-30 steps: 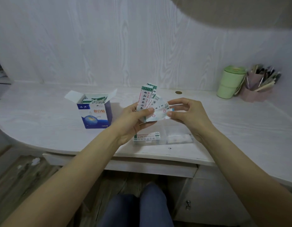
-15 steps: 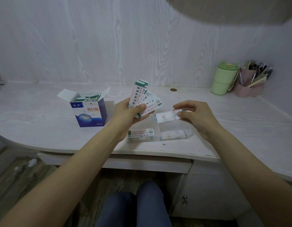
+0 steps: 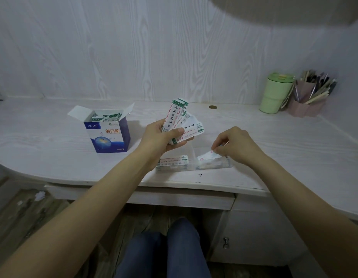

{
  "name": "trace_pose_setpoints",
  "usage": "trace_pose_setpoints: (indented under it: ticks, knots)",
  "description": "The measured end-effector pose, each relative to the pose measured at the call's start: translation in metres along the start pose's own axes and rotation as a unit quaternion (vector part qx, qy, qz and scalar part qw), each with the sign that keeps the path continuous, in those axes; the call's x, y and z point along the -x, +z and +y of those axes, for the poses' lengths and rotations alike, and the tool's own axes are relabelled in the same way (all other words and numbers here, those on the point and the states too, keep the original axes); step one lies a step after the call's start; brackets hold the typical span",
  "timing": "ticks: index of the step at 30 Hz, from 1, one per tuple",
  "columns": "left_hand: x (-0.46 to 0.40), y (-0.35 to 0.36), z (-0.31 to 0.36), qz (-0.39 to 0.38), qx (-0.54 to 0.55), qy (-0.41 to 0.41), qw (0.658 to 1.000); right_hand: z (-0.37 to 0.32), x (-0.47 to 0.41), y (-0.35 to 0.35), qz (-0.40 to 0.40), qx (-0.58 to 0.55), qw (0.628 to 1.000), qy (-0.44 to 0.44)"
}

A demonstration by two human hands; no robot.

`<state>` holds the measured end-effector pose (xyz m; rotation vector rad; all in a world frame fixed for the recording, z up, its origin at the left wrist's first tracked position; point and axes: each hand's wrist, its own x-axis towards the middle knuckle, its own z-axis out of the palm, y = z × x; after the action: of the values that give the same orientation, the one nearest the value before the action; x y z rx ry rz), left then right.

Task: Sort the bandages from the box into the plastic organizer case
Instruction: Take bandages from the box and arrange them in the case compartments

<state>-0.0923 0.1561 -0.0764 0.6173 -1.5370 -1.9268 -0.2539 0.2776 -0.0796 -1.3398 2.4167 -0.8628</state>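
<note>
A white wood-grain table [image 3: 53,157] is carrying everything here. Toward its left, an open blue box [image 3: 107,135] is standing upright with bandages showing inside its top. A green cup [image 3: 275,93] and a pink pen holder [image 3: 306,101] are sitting at the far right by the wall. Near the front edge, the clear plastic organizer case [image 3: 194,164] is lying flat, with bandages already resting in its left and right compartments. The left hand [image 3: 164,137] is gripping a fanned bunch of bandages [image 3: 180,121] above the case. The right hand [image 3: 234,145] is pinching a single bandage [image 3: 207,156] at fingertips, lowering it over the right compartment.
</note>
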Motion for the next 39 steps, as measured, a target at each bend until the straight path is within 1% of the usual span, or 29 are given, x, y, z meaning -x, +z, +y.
trace_pose_setpoints:
  ticks: [5,8,11,14,18,24,32,34,36,39]
  knots:
    - [-0.002,-0.004,-0.001,-0.001,0.0,-0.007,1.0,-0.002,-0.001,-0.001,-0.029,0.124,0.991,-0.034]
    - [0.0,-0.003,0.0,-0.003,0.005,-0.006,1.0,-0.006,0.001,-0.003,-0.037,0.204,0.977,-0.052]
    - [0.001,-0.002,-0.001,-0.009,0.004,-0.002,1.0,-0.008,0.001,-0.003,-0.028,0.274,0.959,-0.071]
    - [0.001,-0.003,-0.001,-0.014,-0.004,0.0,1.0,-0.007,0.002,-0.003,-0.027,0.312,0.946,-0.084]
    - [0.0,0.0,-0.002,-0.022,-0.016,0.001,1.0,-0.007,0.002,-0.004,-0.036,0.311,0.946,-0.08]
    - [0.0,0.004,-0.002,-0.023,-0.014,0.002,1.0,-0.008,-0.002,-0.006,-0.071,0.297,0.95,-0.071]
    - [0.002,0.003,-0.001,-0.024,-0.009,0.004,1.0,-0.001,-0.004,-0.01,-0.077,0.196,0.976,-0.062]
    - [0.001,0.003,-0.001,-0.027,-0.009,0.002,1.0,-0.002,-0.002,-0.014,-0.059,0.177,0.981,-0.056]
    - [0.001,0.004,-0.002,-0.031,-0.012,0.002,0.999,-0.004,0.0,-0.016,-0.033,0.19,0.98,-0.039]
    - [0.001,0.004,-0.002,-0.032,-0.014,0.003,0.999,-0.009,0.002,-0.014,-0.047,0.226,0.973,-0.001]
